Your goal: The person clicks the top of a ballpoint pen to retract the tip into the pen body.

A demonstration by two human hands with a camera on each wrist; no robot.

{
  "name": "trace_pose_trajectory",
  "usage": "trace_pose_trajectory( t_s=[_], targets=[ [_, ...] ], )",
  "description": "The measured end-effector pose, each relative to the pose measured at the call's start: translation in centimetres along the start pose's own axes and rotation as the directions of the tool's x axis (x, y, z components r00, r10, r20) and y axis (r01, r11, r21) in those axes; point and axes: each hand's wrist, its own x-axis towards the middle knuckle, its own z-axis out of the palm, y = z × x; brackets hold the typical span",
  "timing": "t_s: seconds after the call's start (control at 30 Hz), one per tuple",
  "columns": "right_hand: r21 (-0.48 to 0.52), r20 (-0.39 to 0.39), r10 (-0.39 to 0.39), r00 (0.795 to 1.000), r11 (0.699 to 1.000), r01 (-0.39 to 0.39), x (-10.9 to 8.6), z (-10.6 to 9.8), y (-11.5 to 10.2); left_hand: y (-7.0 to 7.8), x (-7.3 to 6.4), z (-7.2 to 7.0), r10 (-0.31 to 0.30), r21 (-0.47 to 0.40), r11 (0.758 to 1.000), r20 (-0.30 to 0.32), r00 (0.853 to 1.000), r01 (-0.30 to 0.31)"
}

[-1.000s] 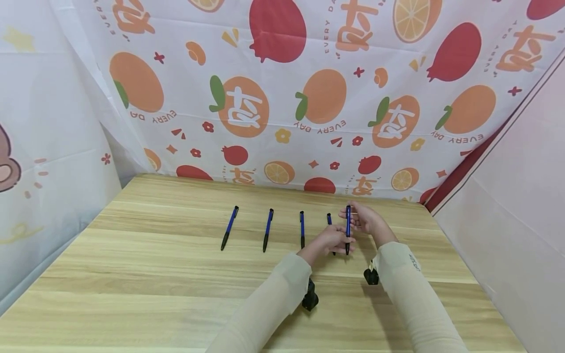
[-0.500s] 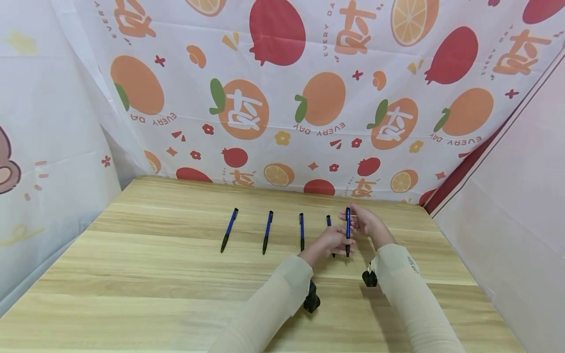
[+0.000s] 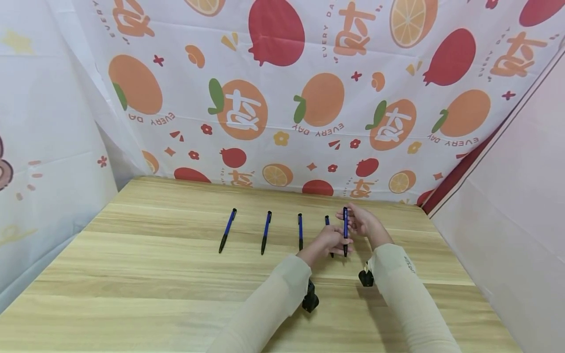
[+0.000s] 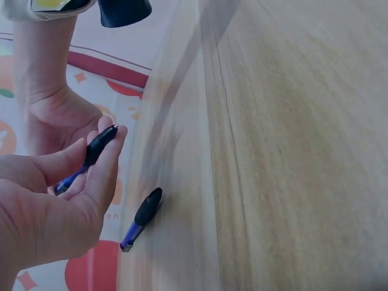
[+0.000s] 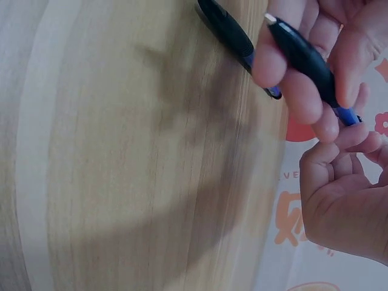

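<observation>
A blue pen [image 3: 346, 226] with a black grip and tip is held up above the right part of the table, its tip toward the person. My left hand [image 3: 331, 239] pinches it around the black grip, thumb on one side and fingers on the other, as the left wrist view shows at the grip [image 4: 100, 145]. At the far, clip end my right hand [image 3: 364, 220] has its curled fingertips on the blue barrel; in the right wrist view this hand [image 5: 342, 203] is below the other. A similar pen [image 3: 327, 220] lies just left, partly hidden behind my left hand.
Further left on the wooden table [image 3: 132, 274], similar pens lie in a spaced row: one pen [image 3: 300, 228], another pen [image 3: 266, 233] and the leftmost pen [image 3: 227, 230]. A fruit-print cloth [image 3: 282, 98] hangs behind the table's far edge. White cloth walls flank both sides.
</observation>
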Motion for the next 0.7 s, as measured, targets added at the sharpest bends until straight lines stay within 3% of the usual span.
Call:
trace_pose_trajectory(
  t_s=[0.27,0.7],
  targets=[
    [0.012,-0.009,0.017,1.0,1.0,-0.017,0.17,0.05,0.16,0.05,-0.41,0.34,0.002,-0.024,1.0,0.009,1.0,-0.002],
    [-0.003,-0.023,0.015,1.0,1.0,-0.015,0.24,-0.07,0.14,-0.15,-0.12,0.89,0.01,-0.026,1.0,-0.036,0.999,-0.011]
  ],
)
